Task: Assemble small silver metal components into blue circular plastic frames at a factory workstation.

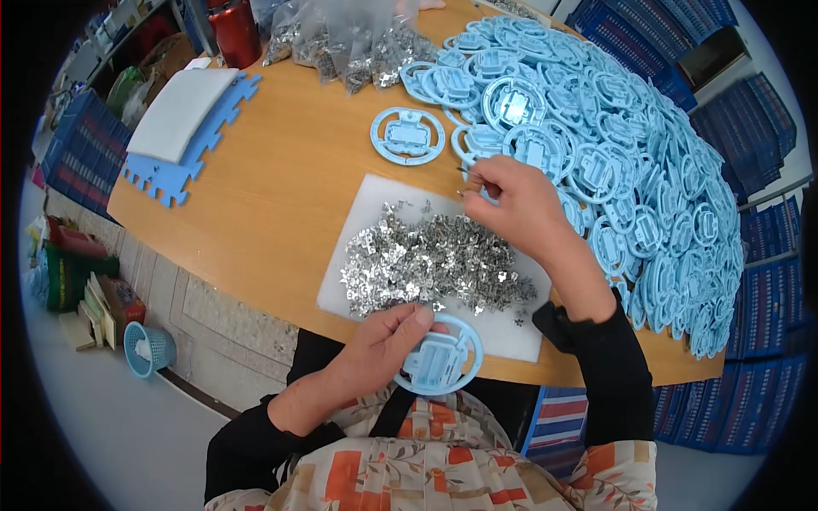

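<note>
My left hand (385, 341) grips a light blue plastic steering-wheel-shaped part (436, 362) by its rim, in front of my body at the table's near edge. Fingers pinched, my right hand (515, 200) hovers beyond the heap of small silvery metal clips (434, 260). Thin dark bits stick out at its fingertips, too small to name. The clips lie spread over a white foam sheet (362, 209). One more light blue wheel part (407, 136) rests flat on the table beyond the foam, left of my right hand.
A large pile of blue wheel parts (609, 162) covers the table's right side. Clear bags of metal pieces (349, 47) and a red flask (233, 34) stand at the back. A white pad (183, 111) lies on a blue foam mat (170, 180) at left. Blue crates (771, 289) are stacked at right.
</note>
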Available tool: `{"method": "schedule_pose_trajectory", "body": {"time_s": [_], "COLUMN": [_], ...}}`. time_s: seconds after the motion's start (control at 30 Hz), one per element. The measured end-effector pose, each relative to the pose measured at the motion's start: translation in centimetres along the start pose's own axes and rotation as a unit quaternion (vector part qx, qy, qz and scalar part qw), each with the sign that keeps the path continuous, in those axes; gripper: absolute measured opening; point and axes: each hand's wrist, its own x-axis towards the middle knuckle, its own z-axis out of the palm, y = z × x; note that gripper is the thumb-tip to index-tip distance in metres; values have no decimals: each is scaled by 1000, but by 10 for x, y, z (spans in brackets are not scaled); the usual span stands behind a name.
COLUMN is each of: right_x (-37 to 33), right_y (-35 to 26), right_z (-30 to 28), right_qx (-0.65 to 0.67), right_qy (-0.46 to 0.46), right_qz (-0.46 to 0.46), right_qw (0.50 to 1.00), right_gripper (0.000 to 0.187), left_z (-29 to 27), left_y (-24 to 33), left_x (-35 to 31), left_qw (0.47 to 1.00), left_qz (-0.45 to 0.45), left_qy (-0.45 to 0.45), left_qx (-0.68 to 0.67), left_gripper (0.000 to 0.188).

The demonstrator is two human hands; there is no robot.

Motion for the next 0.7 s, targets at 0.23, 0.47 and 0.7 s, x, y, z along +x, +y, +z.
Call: {"method": "schedule_pose_trajectory", "body": {"time_s": [0.23, 0.47, 0.7], "right_x": [-75, -108, -115], "right_y": [-32, -48, -40], "right_z": [-21, -32, -51], "right_qx": [295, 166, 288], "right_qy": [-155, -72, -109], "right_qz": [126, 18, 143], "right_qw": [934, 983, 941], "right_gripper": [11, 19, 16], "left_z": [18, 39, 40], "left_y": [7, 19, 20], "left_x": [-2, 13, 24], "left_qw": [998, 974, 954], "left_qz": [58, 134, 187], "left_qy": [25, 21, 16], "left_qx": [5, 183, 234], "left_gripper": [34, 25, 25]}}
